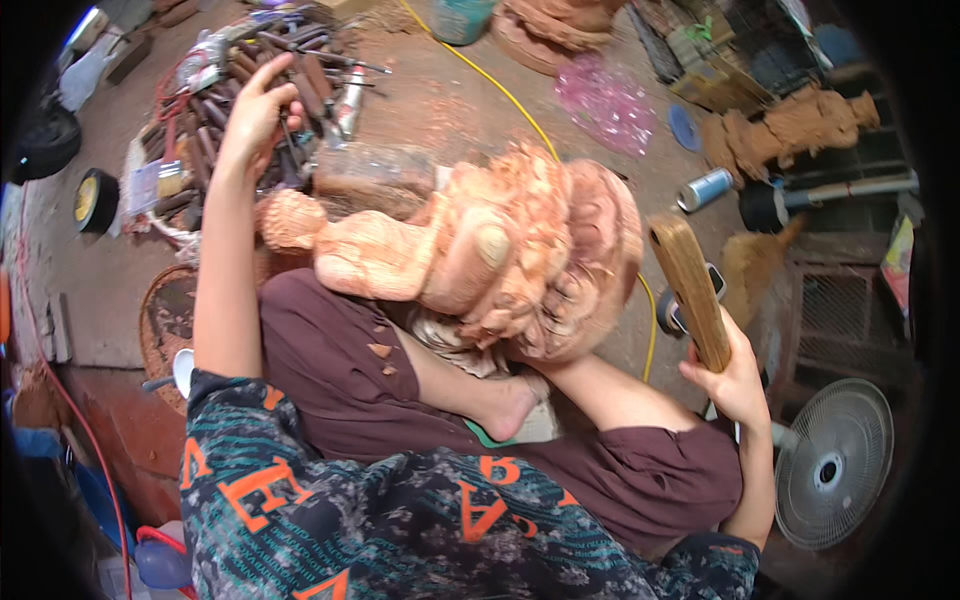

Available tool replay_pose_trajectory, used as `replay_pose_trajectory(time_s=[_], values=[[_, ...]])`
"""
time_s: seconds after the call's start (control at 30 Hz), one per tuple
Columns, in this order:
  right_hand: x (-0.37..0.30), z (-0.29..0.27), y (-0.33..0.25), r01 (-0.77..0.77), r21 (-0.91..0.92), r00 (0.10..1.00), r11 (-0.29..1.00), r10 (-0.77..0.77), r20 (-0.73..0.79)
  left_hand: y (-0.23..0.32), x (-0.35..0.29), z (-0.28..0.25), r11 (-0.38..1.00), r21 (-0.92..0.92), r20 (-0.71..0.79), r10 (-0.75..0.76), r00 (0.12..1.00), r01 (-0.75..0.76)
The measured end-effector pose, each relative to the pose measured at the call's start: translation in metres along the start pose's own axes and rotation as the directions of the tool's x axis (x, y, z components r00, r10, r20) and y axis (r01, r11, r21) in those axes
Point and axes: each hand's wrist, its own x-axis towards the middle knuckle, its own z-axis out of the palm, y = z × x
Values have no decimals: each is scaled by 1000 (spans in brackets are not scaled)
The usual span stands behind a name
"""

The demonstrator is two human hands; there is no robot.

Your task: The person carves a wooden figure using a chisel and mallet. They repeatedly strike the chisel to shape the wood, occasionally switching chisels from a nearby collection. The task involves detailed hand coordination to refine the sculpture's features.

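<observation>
A carved wooden statue (380,255) lies on its side across the front of my folded legs. Its head with knobbly curls points left, and its broad carved base is at the right. My left hand (262,112) reaches over a heap of carving chisels (312,78) at the far left. Its index finger is stretched out and the other fingers are partly bent; nothing shows clearly in them. At the right, my right hand (735,375) is wrapped round a thick wooden mallet (690,290), held up beside the statue's base and apart from it.
A wood block (375,180) sits behind the statue. A yellow cable (500,88) crosses the floor. Pink plastic wrap (606,103), a spray can (705,189) and another carved figure (795,130) lie at the far right. A fan (835,465) stands by my right arm; tape (95,200) lies left.
</observation>
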Motion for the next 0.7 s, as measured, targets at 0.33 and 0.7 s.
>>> replay_pose_trajectory(time_s=[0.33,0.7], values=[[3,6,6,10,-58,999,998,-7,45,-61,65,-63,883,454,-118,-75,990,121],[5,4,-1,-12,-22,1000,1000,12,27,-46,56,-7,332,942,-81,365,927,-49]])
